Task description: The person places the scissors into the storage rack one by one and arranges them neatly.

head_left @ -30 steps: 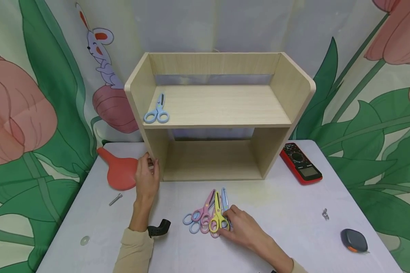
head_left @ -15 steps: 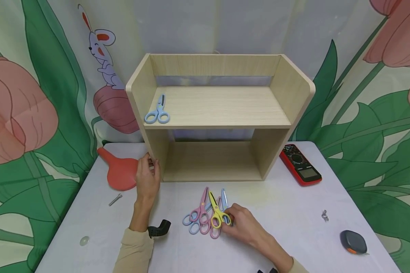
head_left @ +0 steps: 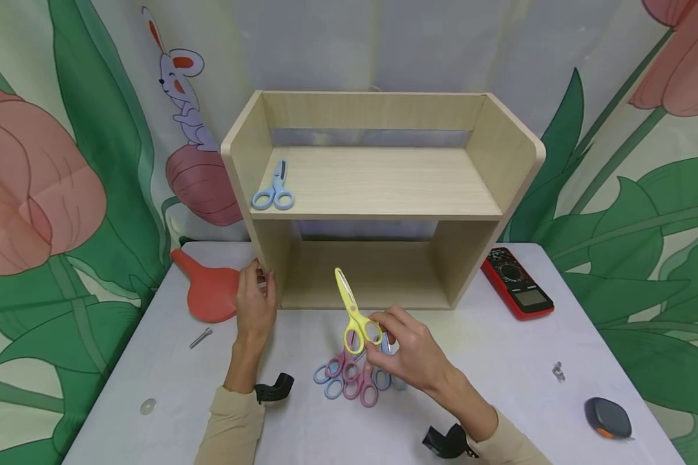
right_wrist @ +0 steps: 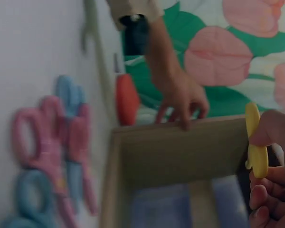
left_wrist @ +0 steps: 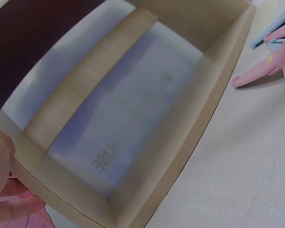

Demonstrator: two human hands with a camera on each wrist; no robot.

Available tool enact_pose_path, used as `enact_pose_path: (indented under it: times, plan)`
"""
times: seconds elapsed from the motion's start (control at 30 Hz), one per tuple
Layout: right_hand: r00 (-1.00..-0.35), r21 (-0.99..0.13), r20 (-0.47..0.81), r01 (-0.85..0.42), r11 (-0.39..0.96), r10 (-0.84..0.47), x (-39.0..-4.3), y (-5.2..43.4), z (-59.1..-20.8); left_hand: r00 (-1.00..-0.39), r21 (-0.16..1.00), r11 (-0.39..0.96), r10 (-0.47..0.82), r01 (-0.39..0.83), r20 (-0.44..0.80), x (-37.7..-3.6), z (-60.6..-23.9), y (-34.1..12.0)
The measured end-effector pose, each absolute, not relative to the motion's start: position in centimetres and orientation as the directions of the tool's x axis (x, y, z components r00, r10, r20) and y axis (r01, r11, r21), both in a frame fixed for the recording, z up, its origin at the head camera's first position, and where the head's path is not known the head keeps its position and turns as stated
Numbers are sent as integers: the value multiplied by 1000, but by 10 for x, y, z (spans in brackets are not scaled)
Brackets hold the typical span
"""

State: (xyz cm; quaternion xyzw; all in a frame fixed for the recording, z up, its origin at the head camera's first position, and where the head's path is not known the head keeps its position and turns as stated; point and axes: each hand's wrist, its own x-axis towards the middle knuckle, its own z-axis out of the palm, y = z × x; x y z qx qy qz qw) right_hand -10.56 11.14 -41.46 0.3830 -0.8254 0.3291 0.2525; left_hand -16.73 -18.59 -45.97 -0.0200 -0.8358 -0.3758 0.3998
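Yellow scissors (head_left: 353, 316) — pink and blue scissors (head_left: 349, 381) — pale wood shelf (head_left: 384, 187).

One yellow scissors (head_left: 353, 315), one shelved blue pair (head_left: 274, 192), perhaps four piled (head_left: 349, 380).

A shelf unit (head_left: 378, 187) stands at the table's (head_left: 500, 374) back, one pair of scissors (head_left: 274, 189) on its upper board, a scissors pile (head_left: 349, 381) before it

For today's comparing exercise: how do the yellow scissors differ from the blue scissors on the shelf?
The yellow scissors are held above the table by the right hand; the blue scissors lie flat on the shelf, untouched. The yellow scissors have a yellow handle, the blue scissors a light blue one. The yellow scissors' tip leans left, the blue scissors' slightly right. Both are shut, tips pointing away.
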Motion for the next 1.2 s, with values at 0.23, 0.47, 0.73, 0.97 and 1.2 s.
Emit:
enact_pose_path:
  times: [0.23, 0.47, 0.73, 0.97, 1.2]
  plan:
    - [-481, -275, 754, -849, 451, -446, -126, 92, -352, -692, 618, 717, -266, 324, 672, -167, -460, -186]
    - [-462, -253, 800, -837, 485, -381, -164, 75, -306, -699, 627, 710, -269, 321, 663, -166, -459, -185]
    - [-623, -290, 715, -677, 677, -317, -199, 49, -275, -697, 617, 719, -263, 320, 667, -167, -459, -185]
    - [-742, -361, 603, -582, 728, -294, -219, 28, -262, -687, 610, 723, -263, 324, 677, -167, -459, -185]
    - [-770, -356, 561, -557, 750, -305, -229, 20, -258, -688, 606, 728, -261, 321, 677, -166, -459, -185]
